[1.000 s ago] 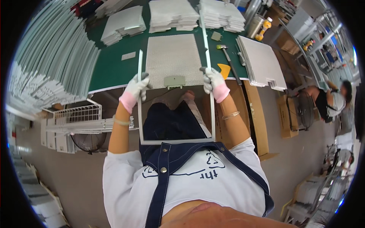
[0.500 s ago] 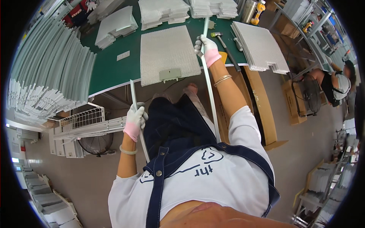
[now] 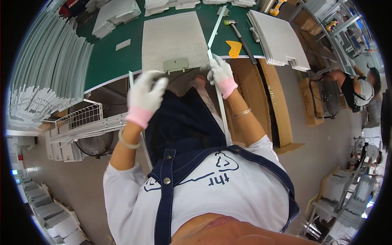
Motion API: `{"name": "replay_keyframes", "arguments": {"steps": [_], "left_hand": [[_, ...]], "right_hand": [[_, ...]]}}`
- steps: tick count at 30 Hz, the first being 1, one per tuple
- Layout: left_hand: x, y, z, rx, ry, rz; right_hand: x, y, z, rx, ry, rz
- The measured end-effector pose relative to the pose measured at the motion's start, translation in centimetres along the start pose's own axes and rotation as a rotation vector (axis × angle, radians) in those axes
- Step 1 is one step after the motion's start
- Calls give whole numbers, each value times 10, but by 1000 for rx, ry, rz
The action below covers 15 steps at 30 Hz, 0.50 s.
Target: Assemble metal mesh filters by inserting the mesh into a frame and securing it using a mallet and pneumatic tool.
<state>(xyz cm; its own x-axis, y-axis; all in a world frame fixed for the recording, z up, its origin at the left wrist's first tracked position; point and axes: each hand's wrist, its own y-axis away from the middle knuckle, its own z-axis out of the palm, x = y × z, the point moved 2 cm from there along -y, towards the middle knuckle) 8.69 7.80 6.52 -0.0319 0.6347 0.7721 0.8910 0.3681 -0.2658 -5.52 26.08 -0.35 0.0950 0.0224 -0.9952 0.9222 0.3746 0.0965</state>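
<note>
My right hand (image 3: 221, 74), in a white glove with a pink cuff, has its fingers closed at a long pale strip (image 3: 221, 104). This strip runs from my lap to the table edge, where it bends and continues as a pale length (image 3: 216, 27) over the table. My left hand (image 3: 146, 94), gloved alike and slightly blurred, is raised with fingers apart in front of another pale strip (image 3: 131, 78), most of which it hides. Between the hands and beyond them lies a silvery mesh panel (image 3: 174, 38), with a grey-green notched plate (image 3: 176, 64) at its near edge.
On the green table (image 3: 134, 55) lie a hammer (image 3: 242, 41), a yellow scraper (image 3: 234, 49) and a small white block (image 3: 123, 44). Stacked mesh panels (image 3: 279, 38) stand at right, many strips (image 3: 49, 61) at left. Below are a carton (image 3: 281, 110) and a fan (image 3: 94, 145). Another person (image 3: 361, 90) sits far right.
My left hand has lifted off the left strip and moved up, its fingers loosening. My right hand has slid down along its strip toward me. The right strip now shows a bend at the table edge.
</note>
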Motion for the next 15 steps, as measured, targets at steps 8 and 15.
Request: {"name": "replay_keyframes", "arguments": {"steps": [8,15], "left_hand": [[-112,-40,219,-466,1248,-829],[-61,-63,215,47,1380,-823]], "right_hand": [[21,6,-16,47,14,-19],[33,0,-20,45,97,-5]]}}
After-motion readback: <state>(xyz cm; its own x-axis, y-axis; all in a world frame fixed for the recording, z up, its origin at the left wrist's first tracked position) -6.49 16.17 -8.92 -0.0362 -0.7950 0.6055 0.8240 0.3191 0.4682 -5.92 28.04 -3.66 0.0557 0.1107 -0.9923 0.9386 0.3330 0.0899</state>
